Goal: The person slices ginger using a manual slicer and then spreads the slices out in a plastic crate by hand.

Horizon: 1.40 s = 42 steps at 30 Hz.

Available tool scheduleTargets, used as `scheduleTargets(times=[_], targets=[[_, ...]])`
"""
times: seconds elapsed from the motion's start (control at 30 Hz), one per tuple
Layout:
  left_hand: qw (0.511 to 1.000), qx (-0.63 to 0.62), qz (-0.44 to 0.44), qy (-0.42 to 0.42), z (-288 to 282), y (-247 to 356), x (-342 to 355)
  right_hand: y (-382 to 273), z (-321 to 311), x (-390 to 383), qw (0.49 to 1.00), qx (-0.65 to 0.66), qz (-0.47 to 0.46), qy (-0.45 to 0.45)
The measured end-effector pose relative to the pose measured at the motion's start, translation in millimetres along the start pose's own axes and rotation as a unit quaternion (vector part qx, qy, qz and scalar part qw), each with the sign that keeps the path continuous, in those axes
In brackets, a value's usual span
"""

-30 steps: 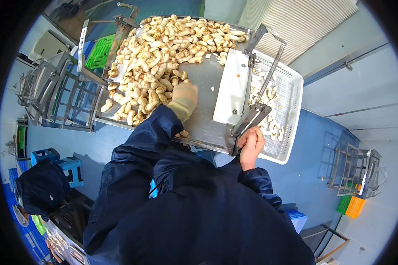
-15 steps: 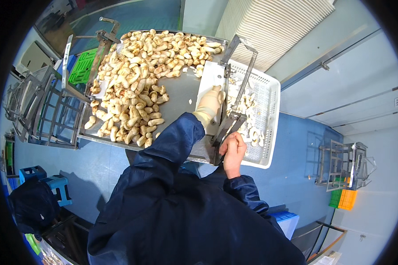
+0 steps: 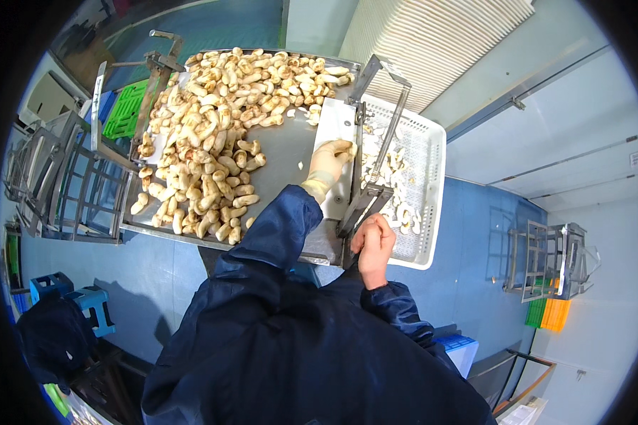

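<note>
My left hand [image 3: 326,161], in a pale glove, rests over a white board [image 3: 335,122] at the right end of a metal table. Its fingers are closed around a pale mushroom [image 3: 345,146], mostly covered, with its end facing the slicer's edge. Beside the board stands a hand slicer [image 3: 395,127] with a long metal arm. My bare right hand [image 3: 374,242] is curled in a fist at the near end of that arm, on its handle, which the fingers hide. Past the slicer, cut mushroom slices [image 3: 405,209] lie in a white perforated basket [image 3: 438,184].
A large heap of whole mushrooms [image 3: 205,149] covers the table's left and far parts. Another slicer [image 3: 159,78] stands at the left edge, near a green crate [image 3: 126,110]. Blue stools [image 3: 96,308] and a person's dark sleeve [image 3: 53,333] are at lower left.
My left hand has drawn slightly back from the slicer, its fingers more bent around the mushroom. My right hand stays at the handle. The whole view has shifted a little.
</note>
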<state>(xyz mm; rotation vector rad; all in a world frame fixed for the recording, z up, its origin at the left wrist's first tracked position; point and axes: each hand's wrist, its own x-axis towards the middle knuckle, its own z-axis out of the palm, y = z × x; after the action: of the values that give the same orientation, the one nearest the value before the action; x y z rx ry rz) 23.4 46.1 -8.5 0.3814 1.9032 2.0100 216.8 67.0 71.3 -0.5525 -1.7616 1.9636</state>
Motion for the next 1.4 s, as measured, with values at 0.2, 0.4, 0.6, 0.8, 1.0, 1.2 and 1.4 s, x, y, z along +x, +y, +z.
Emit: scheduleTargets(times=[0.2, 0.4, 0.6, 0.8, 1.0, 1.2, 1.4], targets=[[0.983, 0.162, 0.055, 0.062, 1, -23, 8, -17, 6, 3, 1.000, 0.003, 0.004, -0.002], [0.999, 0.025, 0.024, -0.014, 2, -5, 11, -65, 13, 21, 0.999, -0.032, 0.031, -0.001], [0.984, 0.154, 0.066, 0.054, 0, 4, 2, 12, 1, -7, 0.999, 0.008, -0.045, -0.002], [0.991, 0.132, -0.001, -0.016, -1, 5, 6, -36, 6, 14, 1.000, 0.012, 0.005, 0.020], [0.989, 0.142, 0.008, -0.033, 1, 18, 6, 1, -2, -4, 0.999, -0.003, -0.047, 0.006], [0.987, 0.149, 0.010, -0.054, 3, -10, 18, -1, -2, 3, 0.999, -0.018, -0.029, 0.028], [0.995, 0.083, 0.031, -0.037, 1, -9, 9, -30, 7, 6, 0.999, -0.041, -0.010, 0.035]])
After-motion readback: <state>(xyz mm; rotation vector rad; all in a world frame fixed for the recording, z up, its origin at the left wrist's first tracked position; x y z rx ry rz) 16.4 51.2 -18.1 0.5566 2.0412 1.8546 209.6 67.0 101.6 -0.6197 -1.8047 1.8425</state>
